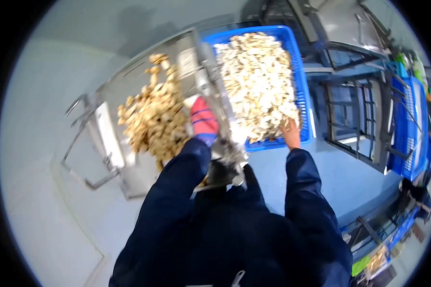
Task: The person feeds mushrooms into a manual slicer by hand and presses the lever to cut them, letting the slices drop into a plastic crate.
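Note:
A red and blue striped glove covers my left hand (204,120), which is at the machine's metal part, beside a heap of whole tan mushrooms (160,119) on a steel tray (138,76). Its fingers are too blurred to make out. My bare right hand (291,133) reaches into the near right corner of a blue crate (302,91), its fingers spread on the pale cut pieces (256,81) that fill it. The metal machine part (220,103) stands between tray and crate.
Steel frames (357,117) stand to the right, with blue crates (419,129) beyond them. A bent metal bar (88,182) juts out at the left of the tray. More goods (378,258) lie at the lower right.

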Demonstrator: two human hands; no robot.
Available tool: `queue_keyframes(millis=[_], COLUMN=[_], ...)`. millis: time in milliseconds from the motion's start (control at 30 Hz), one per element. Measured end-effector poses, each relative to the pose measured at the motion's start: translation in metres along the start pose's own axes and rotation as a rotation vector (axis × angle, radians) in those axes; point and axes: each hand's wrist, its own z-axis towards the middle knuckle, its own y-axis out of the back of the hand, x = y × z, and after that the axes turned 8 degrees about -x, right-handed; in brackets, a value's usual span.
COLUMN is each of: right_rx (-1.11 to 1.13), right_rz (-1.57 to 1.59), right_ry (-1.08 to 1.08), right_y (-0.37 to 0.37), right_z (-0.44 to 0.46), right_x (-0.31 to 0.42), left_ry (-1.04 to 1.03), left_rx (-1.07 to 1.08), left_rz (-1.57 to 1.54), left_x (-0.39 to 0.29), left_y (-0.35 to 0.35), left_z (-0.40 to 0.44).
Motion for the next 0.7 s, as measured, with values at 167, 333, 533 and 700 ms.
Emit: queue_keyframes(millis=[167, 333, 533, 700], right_rx=[-0.101, -0.172, -0.183, -0.249], right_rz=[0.191, 0.631, 0.854, 0.829], right_ry=[-0.167, -0.266, -0.234, -0.019], right_y=[0.075, 0.127, 0.101, 0.106], right_z=[-0.026, -0.092, -0.154, -0.148], right_x=[0.102, 0.197, 0.25, 0.28], left_ry=[-0.701, -0.736, -0.862, -1.026], left_rx=[0.272, 0.335, 1.167, 1.42], left_rz=[1.264, 1.676, 1.946, 1.89], left_x=[-0.076, -0.17, -0.131, -0.113], left_y=[-0.015, 0.046, 0.121, 0.14], left_z=[-0.043, -0.116, -0.177, -0.132])
